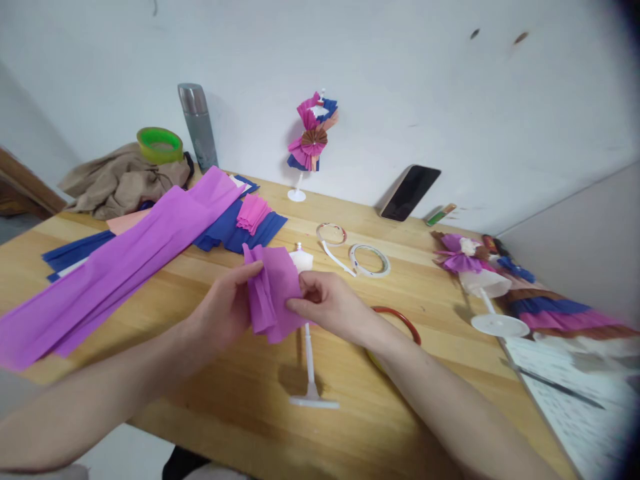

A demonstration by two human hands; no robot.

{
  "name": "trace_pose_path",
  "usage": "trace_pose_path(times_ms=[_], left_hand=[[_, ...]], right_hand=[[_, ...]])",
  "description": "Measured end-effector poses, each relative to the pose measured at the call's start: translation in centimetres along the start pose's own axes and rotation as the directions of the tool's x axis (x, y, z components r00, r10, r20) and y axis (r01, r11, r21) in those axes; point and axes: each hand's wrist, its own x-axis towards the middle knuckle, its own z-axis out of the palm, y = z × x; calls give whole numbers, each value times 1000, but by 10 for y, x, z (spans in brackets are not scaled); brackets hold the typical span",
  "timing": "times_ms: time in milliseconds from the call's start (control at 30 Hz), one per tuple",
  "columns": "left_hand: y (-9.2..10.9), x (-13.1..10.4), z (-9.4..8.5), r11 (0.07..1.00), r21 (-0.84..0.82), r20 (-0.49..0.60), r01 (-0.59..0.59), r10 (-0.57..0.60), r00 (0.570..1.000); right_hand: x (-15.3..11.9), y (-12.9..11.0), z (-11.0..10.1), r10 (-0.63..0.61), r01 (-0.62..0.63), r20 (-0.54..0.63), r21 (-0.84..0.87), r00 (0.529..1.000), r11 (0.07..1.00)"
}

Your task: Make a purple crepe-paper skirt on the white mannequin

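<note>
A piece of purple crepe paper (pixel 275 287) with several folds in it is stretched between my hands above the table. My left hand (pixel 230 297) grips its folded left side, thumb on top. My right hand (pixel 325 300) pinches its right edge between thumb and finger. Directly behind the paper stands a small white mannequin stand (pixel 310 360); its neck and shoulder show above, its pole and base below, while the paper hides its middle. A long purple crepe strip (pixel 130 253) lies at the left, over blue crepe paper (pixel 225 227) and a small pleated pink piece (pixel 253 213).
Rolls of narrow tape (pixel 369 260) and a red-rimmed ring (pixel 400 317) lie near my right arm. A dressed mannequin (pixel 310 140), a flask (pixel 199 127) and a phone (pixel 411 193) stand along the wall. At right are another dressed stand (pixel 493 323) and a pen (pixel 560 387) on paper.
</note>
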Motion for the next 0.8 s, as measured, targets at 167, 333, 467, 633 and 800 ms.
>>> trace_pose_path(times_ms=[167,333,467,633,800], left_hand=[[-3,-8,3,992,-69,-28,104,-106,994],[-10,-11,1,997,5,34,75,-75,997],[-10,-9,-3,998,-1,-66,62,-62,996],[-6,-4,-8,996,-43,-155,72,-78,985],[5,3,-11,998,-52,-221,-38,26,975]], right_hand=[[2,4,1,49,-40,-41,200,998,979],[-2,-4,-4,80,-81,12,272,997,959],[-1,-4,-13,92,-77,-36,300,995,951],[0,-2,-24,101,-65,-96,320,990,945],[-2,-3,-37,58,-1,-202,269,978,963]])
